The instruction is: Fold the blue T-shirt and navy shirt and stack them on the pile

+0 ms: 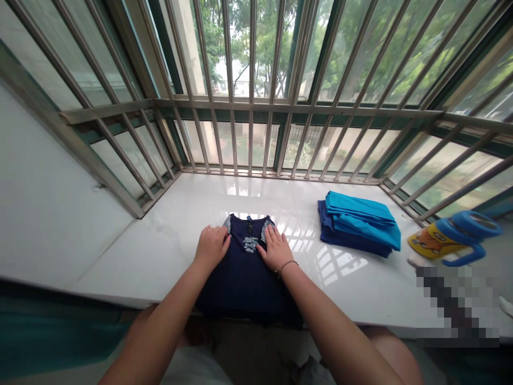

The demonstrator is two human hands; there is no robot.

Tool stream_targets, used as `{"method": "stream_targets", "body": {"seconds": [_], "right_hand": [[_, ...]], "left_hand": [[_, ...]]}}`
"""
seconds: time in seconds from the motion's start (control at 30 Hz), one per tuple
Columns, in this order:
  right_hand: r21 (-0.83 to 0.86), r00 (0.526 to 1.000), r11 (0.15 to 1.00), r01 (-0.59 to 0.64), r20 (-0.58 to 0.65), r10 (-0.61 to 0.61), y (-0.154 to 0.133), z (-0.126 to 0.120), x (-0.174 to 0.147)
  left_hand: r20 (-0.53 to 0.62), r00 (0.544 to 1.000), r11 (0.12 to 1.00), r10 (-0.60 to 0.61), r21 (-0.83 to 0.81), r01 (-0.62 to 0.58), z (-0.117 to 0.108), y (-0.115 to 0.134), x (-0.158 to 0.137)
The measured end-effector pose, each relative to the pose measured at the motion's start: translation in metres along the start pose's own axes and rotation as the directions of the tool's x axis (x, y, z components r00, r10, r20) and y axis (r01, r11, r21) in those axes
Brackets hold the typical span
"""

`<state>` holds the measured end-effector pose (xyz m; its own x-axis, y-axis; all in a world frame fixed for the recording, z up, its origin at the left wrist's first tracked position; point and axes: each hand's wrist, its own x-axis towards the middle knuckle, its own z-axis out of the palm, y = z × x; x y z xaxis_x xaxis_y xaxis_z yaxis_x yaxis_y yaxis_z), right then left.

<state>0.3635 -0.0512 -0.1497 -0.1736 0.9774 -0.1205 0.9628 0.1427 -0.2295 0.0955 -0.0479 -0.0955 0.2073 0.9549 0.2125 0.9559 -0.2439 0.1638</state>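
A navy shirt with grey patterned shoulders and pale lettering below the neckline lies on the white ledge, its lower end reaching the front edge. At the shirt's left shoulder, my left hand has its fingers curled in and closed on the fabric edge. My right hand rests flat over the right shoulder, fingers stretched out, with a thin bracelet at the wrist. Part of each shoulder is covered by my hands.
Folded bright blue and navy cloth is stacked to the right. Beyond it is a blue and yellow cup with a handle, near a pixelated patch. Metal window bars enclose the ledge's back and sides.
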Motion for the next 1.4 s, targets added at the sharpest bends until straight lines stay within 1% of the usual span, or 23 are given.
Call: {"method": "stream_targets", "body": {"seconds": [0.03,0.07,0.1,0.13,0.17,0.2,0.27,0.33,0.4,0.5,0.63,0.73,0.87,0.93,1.03,1.1,1.17,1.2,1.27,1.3,1.33,1.37,1.4], "right_hand": [[-0.002,1.0,1.0,0.0,-0.001,0.0,0.0,0.0,0.0],[-0.004,1.0,1.0,-0.001,-0.004,0.001,0.0,0.0,0.0],[-0.006,1.0,1.0,-0.002,-0.006,0.002,0.001,0.0,0.0],[-0.007,1.0,1.0,-0.002,-0.006,0.002,0.001,0.0,0.001],[-0.008,1.0,1.0,-0.002,-0.005,0.002,0.001,0.0,0.001],[-0.009,1.0,1.0,-0.002,-0.001,0.002,0.001,0.0,0.0],[-0.013,1.0,1.0,-0.002,0.015,0.002,-0.001,0.0,-0.001],[-0.008,1.0,1.0,-0.001,0.022,0.001,-0.002,-0.004,-0.001],[0.024,1.0,1.0,0.008,0.003,-0.008,-0.002,-0.012,0.003],[0.079,0.999,0.997,-0.008,-0.047,0.012,0.005,-0.031,0.02],[0.107,0.986,0.983,-0.147,-0.062,0.154,0.024,-0.053,0.059],[0.132,0.983,0.974,-0.183,-0.009,0.186,0.032,-0.059,0.083],[0.173,0.984,0.969,-0.177,0.02,0.177,0.029,-0.065,0.102],[0.2,0.982,0.963,-0.18,-0.019,0.188,0.026,-0.072,0.107],[0.259,0.967,0.952,-0.165,-0.146,0.207,0.024,-0.091,0.107],[0.301,0.951,0.946,-0.122,-0.236,0.198,0.024,-0.105,0.097],[0.337,0.939,0.94,-0.054,-0.303,0.163,0.027,-0.116,0.074],[0.353,0.935,0.935,-0.021,-0.324,0.143,0.03,-0.118,0.057],[0.372,0.932,0.926,0.067,-0.354,0.075,0.037,-0.114,0.015],[0.373,0.932,0.92,0.118,-0.361,0.026,0.041,-0.106,-0.008],[0.346,0.919,0.91,0.23,-0.384,-0.086,0.045,-0.096,-0.032],[0.286,0.905,0.899,0.332,-0.365,-0.218,0.048,-0.083,-0.055],[0.199,0.892,0.897,0.395,-0.316,-0.323,0.051,-0.069,-0.076]], "left_hand": [[0.067,0.995,0.997,0.078,-0.031,-0.076,0.0,0.005,-0.007],[0.153,0.981,0.992,0.117,-0.075,-0.106,-0.001,0.009,-0.012],[0.24,0.963,0.989,0.119,-0.117,-0.093,-0.002,0.011,-0.015],[0.306,0.948,0.987,0.092,-0.151,-0.047,-0.003,0.012,-0.016],[0.339,0.94,0.985,0.048,-0.174,0.012,-0.004,0.011,-0.015],[0.335,0.942,0.98,-0.005,-0.184,0.071,-0.005,0.009,-0.011],[0.258,0.958,0.968,-0.126,-0.178,0.176,-0.006,0.002,0.005],[0.195,0.955,0.952,-0.225,-0.167,0.258,-0.003,-0.005,0.029],[0.21,0.941,0.939,-0.267,-0.162,0.303,0.005,-0.01,0.056],[0.296,0.92,0.93,-0.255,-0.184,0.317,0.022,-0.013,0.096],[0.391,0.892,0.916,-0.227,-0.226,0.332,0.043,-0.014,0.131],[0.415,0.882,0.893,-0.223,-0.276,0.355,0.053,-0.017,0.141],[0.386,0.894,0.834,-0.229,-0.396,0.384,0.058,-0.024,0.145],[0.367,0.901,0.79,-0.232,-0.469,0.395,0.055,-0.026,0.147],[0.314,0.921,0.722,-0.23,-0.58,0.378,0.04,-0.024,0.151],[0.255,0.94,0.692,-0.227,-0.637,0.339,0.023,-0.023,0.146],[0.197,0.96,0.688,-0.198,-0.67,0.279,0.003,-0.023,0.128],[0.169,0.971,0.697,-0.166,-0.677,0.237,-0.006,-0.023,0.113],[0.102,0.994,0.736,-0.041,-0.67,0.099,-0.02,-0.025,0.071],[0.063,0.997,0.754,0.043,-0.657,0.009,-0.023,-0.026,0.046],[0.028,0.99,0.765,0.136,-0.638,-0.087,-0.023,-0.027,0.02],[0.032,0.973,0.782,0.227,-0.602,-0.162,-0.021,-0.028,-0.006],[0.044,0.961,0.814,0.272,-0.543,-0.206,-0.017,-0.029,-0.031]]}}
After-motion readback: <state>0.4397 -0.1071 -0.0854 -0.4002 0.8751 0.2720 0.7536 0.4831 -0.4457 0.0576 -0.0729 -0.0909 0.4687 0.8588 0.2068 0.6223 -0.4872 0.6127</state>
